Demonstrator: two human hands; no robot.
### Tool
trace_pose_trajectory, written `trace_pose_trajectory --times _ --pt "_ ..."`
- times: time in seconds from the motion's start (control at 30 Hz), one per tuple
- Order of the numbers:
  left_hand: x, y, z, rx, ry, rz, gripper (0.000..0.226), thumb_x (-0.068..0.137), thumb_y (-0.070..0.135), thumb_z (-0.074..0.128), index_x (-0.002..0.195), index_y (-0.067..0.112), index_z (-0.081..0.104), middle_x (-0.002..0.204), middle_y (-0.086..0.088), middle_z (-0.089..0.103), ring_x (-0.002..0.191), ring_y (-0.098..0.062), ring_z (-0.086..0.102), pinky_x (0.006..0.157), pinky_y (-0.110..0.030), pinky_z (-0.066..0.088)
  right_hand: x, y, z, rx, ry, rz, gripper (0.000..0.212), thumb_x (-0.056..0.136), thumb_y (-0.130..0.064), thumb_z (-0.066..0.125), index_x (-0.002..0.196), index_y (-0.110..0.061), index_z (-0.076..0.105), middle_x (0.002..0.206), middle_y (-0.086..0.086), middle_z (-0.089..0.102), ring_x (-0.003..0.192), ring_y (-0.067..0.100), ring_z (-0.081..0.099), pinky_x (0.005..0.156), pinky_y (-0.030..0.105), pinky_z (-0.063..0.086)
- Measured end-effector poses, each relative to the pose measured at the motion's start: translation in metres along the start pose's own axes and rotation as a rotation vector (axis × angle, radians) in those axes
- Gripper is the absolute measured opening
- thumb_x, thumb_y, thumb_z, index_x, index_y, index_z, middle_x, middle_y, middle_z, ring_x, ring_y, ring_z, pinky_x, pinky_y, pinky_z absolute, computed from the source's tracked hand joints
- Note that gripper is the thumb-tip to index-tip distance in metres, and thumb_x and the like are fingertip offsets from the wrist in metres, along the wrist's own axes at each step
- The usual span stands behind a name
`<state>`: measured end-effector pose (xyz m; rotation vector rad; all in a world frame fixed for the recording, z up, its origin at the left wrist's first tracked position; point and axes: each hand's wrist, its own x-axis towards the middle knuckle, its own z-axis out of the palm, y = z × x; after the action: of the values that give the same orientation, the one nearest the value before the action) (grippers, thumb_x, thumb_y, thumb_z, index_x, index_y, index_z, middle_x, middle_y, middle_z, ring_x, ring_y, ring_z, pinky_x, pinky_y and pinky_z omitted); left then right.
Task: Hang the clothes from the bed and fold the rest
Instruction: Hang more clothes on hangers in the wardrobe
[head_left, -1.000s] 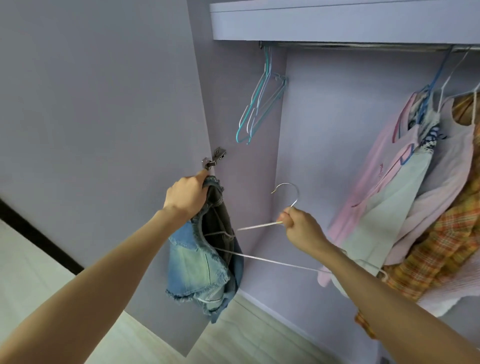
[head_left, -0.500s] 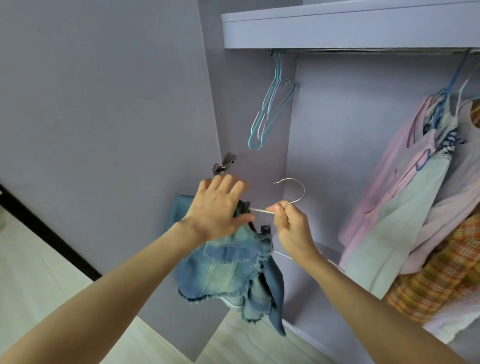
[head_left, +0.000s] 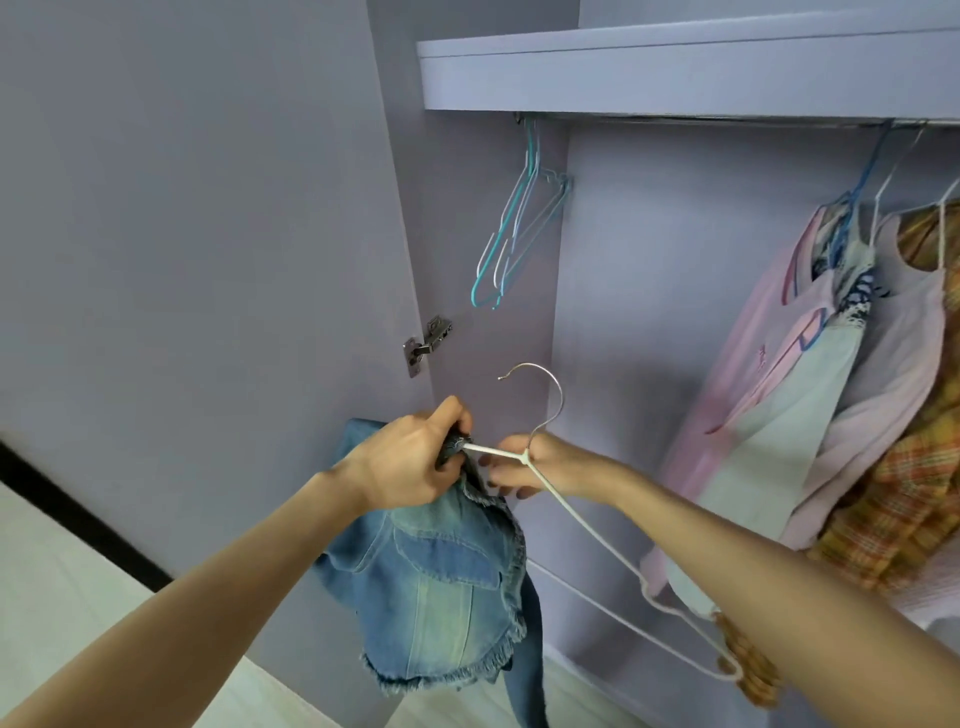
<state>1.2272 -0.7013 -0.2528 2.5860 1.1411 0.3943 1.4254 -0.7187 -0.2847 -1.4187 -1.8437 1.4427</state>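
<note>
The left hand (head_left: 400, 462) bunches the top of a frayed denim garment (head_left: 441, 587) in curled fingers, right at the end of one arm of a white hanger (head_left: 582, 519). The right hand (head_left: 540, 467) sits behind the hanger's neck, its fingers curled toward the denim, though whether they pinch the cloth or the wire I cannot tell. The garment dangles in front of the open wardrobe door (head_left: 208, 260). Spare hangers (head_left: 519, 234) hang at the left end of the rail (head_left: 727, 120); hung clothes (head_left: 831, 389) crowd its right end, below the shelf (head_left: 675, 73).
</note>
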Motion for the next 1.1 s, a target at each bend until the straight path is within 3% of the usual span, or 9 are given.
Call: trace_pose_trajectory --times 0.13,0.2,0.27,0.37,0.53,0.67,0.83,0.93,1.1 --pt "-0.01 0.006 -0.007 0.049 0.081 0.082 0.019 0.082 0.008 0.056 0.096 0.011 0.044 0.067 0.007 0.046 0.055 -0.014 0.037 0.055 -0.025 0.03 0.028 -0.008 0.033 -0.217 0.03 -0.129 0.026 0.082 0.008 0.044 0.071 -0.015 0.048 0.061 -0.006 0.05 0.051 -0.006 0.047 0.05 0.008 0.035" --pt "-0.016 0.006 -0.012 0.091 0.131 0.102 0.019 0.08 0.012 0.056 0.096 0.005 0.049 0.068 0.006 0.047 0.057 -0.016 0.037 0.056 -0.027 0.034 0.039 0.0 0.038 -0.385 0.096 -0.148 0.013 0.086 0.002 0.044 0.081 -0.006 0.054 0.074 0.008 0.06 0.064 0.005 0.056 0.055 0.017 0.042" --pt "-0.023 0.005 -0.016 0.141 0.173 0.14 0.022 0.077 0.017 0.054 0.094 0.003 0.053 0.064 0.007 0.046 0.053 -0.015 0.036 0.052 -0.025 0.035 0.044 0.015 0.03 -0.466 0.175 -0.055 0.011 0.087 -0.005 0.047 0.085 -0.011 0.056 0.086 0.01 0.063 0.078 0.023 0.06 0.063 0.031 0.046" --pt "-0.035 -0.004 -0.022 0.26 0.222 0.196 0.027 0.085 0.029 0.053 0.092 0.004 0.06 0.059 -0.001 0.057 0.043 -0.02 0.044 0.043 -0.023 0.037 0.039 0.035 0.004 -0.475 0.287 0.052 0.024 0.083 0.0 0.045 0.082 -0.022 0.056 0.091 0.005 0.059 0.086 0.025 0.058 0.066 0.028 0.043" --pt "-0.037 -0.023 -0.026 0.512 0.363 0.157 0.053 0.096 0.041 0.027 0.071 0.008 0.06 0.053 -0.002 0.056 0.038 -0.027 0.051 0.031 -0.024 0.036 0.021 0.057 -0.048 -0.601 0.44 0.197 0.033 0.078 0.004 0.048 0.108 -0.004 0.058 0.113 0.018 0.059 0.103 0.031 0.056 0.084 0.031 0.045" --pt "-0.024 -0.021 -0.024 0.617 0.404 0.009 0.022 0.081 0.023 0.071 0.069 0.006 0.062 0.048 -0.006 0.053 0.026 -0.029 0.044 0.031 -0.021 0.031 0.01 0.05 -0.081 -0.72 0.539 0.204 0.039 0.08 0.006 0.047 0.116 -0.007 0.057 0.118 0.016 0.051 0.113 0.032 0.051 0.096 0.033 0.04" --pt "-0.003 -0.016 -0.024 0.596 0.476 -0.067 0.025 0.076 0.018 0.076 0.066 0.005 0.058 0.048 -0.007 0.052 0.022 -0.029 0.038 0.034 -0.019 0.026 -0.011 0.043 -0.102 -0.856 0.606 0.272 0.031 0.086 0.002 0.051 0.116 -0.006 0.056 0.119 0.015 0.055 0.112 0.032 0.053 0.09 0.036 0.043" --pt "0.005 -0.016 -0.021 0.579 0.503 -0.084 0.023 0.083 0.021 0.069 0.074 0.002 0.06 0.053 -0.01 0.055 0.028 -0.032 0.043 0.038 -0.022 0.027 -0.017 0.043 -0.107 -0.885 0.574 0.284 0.029 0.091 -0.005 0.052 0.12 -0.005 0.056 0.122 0.016 0.057 0.111 0.032 0.054 0.092 0.038 0.044" --pt "0.012 -0.02 -0.013 0.631 0.397 -0.21 0.034 0.1 0.037 0.032 0.11 0.014 0.055 0.085 -0.005 0.063 0.06 -0.035 0.06 0.048 -0.027 0.029 -0.027 0.045 -0.116 -0.902 0.503 0.361 0.034 0.094 -0.007 0.049 0.127 -0.005 0.053 0.129 0.016 0.054 0.117 0.031 0.051 0.095 0.036 0.042"
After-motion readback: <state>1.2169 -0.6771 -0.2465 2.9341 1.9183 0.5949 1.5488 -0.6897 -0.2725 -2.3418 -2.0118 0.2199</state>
